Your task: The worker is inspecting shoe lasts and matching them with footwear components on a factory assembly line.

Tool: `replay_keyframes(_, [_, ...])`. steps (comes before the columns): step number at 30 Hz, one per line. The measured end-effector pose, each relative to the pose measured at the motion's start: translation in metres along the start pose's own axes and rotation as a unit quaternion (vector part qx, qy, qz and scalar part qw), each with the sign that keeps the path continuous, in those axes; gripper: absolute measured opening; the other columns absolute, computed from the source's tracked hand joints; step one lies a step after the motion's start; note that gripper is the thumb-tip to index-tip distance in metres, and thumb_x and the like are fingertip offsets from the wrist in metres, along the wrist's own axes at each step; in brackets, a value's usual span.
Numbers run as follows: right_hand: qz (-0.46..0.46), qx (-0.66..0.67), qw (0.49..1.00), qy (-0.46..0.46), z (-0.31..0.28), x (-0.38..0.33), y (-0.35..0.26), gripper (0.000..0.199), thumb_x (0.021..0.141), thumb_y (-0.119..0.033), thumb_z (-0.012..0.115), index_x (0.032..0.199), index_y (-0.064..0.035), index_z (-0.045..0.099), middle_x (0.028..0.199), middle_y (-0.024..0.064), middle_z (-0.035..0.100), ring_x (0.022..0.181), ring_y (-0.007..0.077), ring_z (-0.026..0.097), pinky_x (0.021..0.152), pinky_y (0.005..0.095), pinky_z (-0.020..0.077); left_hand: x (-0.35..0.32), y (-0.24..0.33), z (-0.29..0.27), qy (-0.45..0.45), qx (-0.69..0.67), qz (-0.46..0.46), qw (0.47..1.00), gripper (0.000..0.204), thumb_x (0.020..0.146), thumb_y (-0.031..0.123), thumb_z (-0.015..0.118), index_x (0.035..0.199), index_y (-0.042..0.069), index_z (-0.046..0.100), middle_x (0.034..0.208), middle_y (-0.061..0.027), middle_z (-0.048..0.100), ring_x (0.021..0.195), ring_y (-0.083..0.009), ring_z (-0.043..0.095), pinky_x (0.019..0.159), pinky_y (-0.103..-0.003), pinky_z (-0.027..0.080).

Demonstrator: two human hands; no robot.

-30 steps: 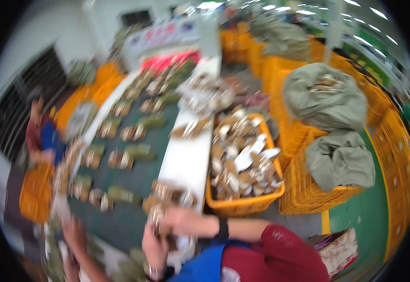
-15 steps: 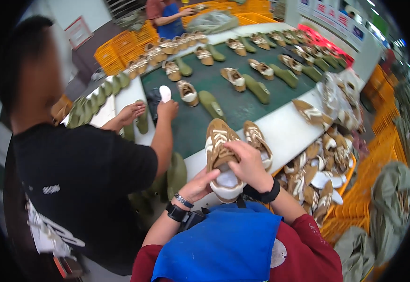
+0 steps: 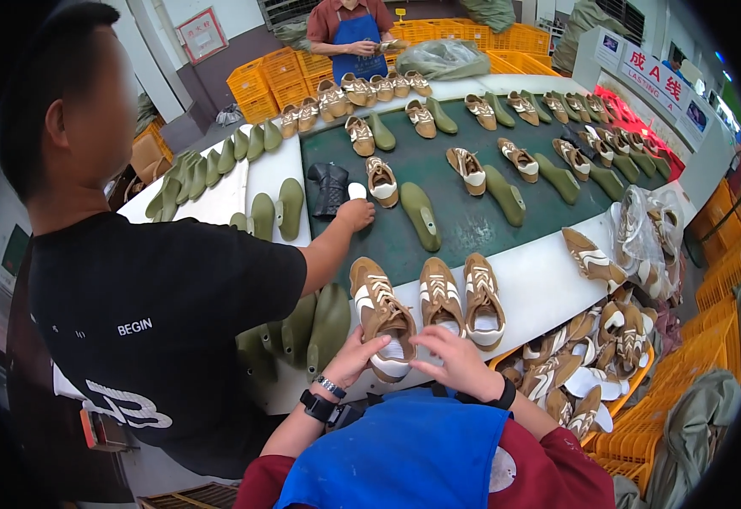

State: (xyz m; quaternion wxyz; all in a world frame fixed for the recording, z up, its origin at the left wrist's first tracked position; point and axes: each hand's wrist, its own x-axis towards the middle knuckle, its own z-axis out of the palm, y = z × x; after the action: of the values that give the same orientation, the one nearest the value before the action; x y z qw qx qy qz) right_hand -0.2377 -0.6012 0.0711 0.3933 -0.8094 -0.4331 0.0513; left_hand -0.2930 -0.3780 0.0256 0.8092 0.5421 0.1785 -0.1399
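A white sign [image 3: 657, 78] with red characters is seen at the far right, above orange plastic crates [image 3: 710, 339]. A tan-and-white laced shoe [image 3: 382, 321] is held at the near edge of the white surface [image 3: 549, 293], the left hand [image 3: 355, 356] and right hand [image 3: 454, 360] both closed on it in a loose grip, beside two matching shoes [image 3: 464, 301].

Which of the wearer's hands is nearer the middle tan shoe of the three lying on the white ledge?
Right. The right hand is just below the middle tan shoe, by its near end. The left hand is further left, touching the leftmost tan shoe.
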Motion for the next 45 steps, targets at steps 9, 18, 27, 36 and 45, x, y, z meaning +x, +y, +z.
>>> replay_keyframes(9, [-0.077,0.064,0.991,-0.092,-0.003,-0.011,0.039,0.034,0.080,-0.023,0.069,0.107,-0.0034,0.059,0.095,0.0121,0.063,0.082,0.0277,0.063,0.068,0.0327,0.0514,0.010,0.009,0.037,-0.028,0.042,-0.020,0.999,0.050,0.093,0.028,0.055,0.134,0.006,0.036,0.126,-0.0052,0.049,0.106,-0.0147,0.053,0.087,-0.034,0.048])
replay_keyframes(18, [0.189,0.174,0.963,0.078,-0.077,-0.018,0.054,0.029,0.074,-0.018,0.075,0.092,0.0004,0.062,0.077,0.0080,0.063,0.063,0.0129,0.058,0.058,0.0254,0.0471,-0.013,-0.006,-0.084,0.404,0.694,0.187,0.565,0.063,0.064,0.033,0.078,0.116,0.004,0.055,0.131,-0.0217,0.040,0.127,-0.0436,0.027,0.100,-0.057,0.027])
replay_keyframes(27, [0.194,-0.240,0.926,0.218,-0.098,-0.051,0.158,0.027,0.070,-0.019,0.073,0.086,-0.0018,0.060,0.079,0.0128,0.060,0.068,0.0355,0.058,0.064,0.0406,0.0475,-0.008,-0.033,-0.102,0.441,0.652,0.156,0.597,0.054,0.065,0.038,0.074,0.106,0.004,0.062,0.140,-0.0234,0.028,0.129,-0.0413,0.027,0.098,-0.054,0.030])
replay_keyframes(36, [0.270,-0.274,0.921,-0.067,-0.106,-0.048,0.157,0.036,0.070,-0.030,0.071,0.097,-0.0070,0.065,0.088,0.0169,0.064,0.078,0.0336,0.063,0.072,0.0422,0.0501,-0.002,-0.041,-0.102,0.497,0.601,0.176,0.601,0.037,0.065,0.029,0.074,0.091,0.004,0.065,0.140,-0.0226,0.030,0.128,-0.0393,0.030,0.097,-0.049,0.032])
replay_keyframes(45, [0.033,-0.200,0.964,-0.172,-0.013,-0.011,0.103,0.021,0.077,-0.028,0.064,0.084,-0.0081,0.065,0.074,0.0121,0.061,0.068,0.0288,0.063,0.061,0.0392,0.0508,0.001,-0.036,-0.101,0.491,0.605,0.188,0.598,0.035,0.066,0.029,0.073,0.091,0.005,0.065,0.140,-0.0220,0.031,0.127,-0.0389,0.033,0.096,-0.048,0.034])
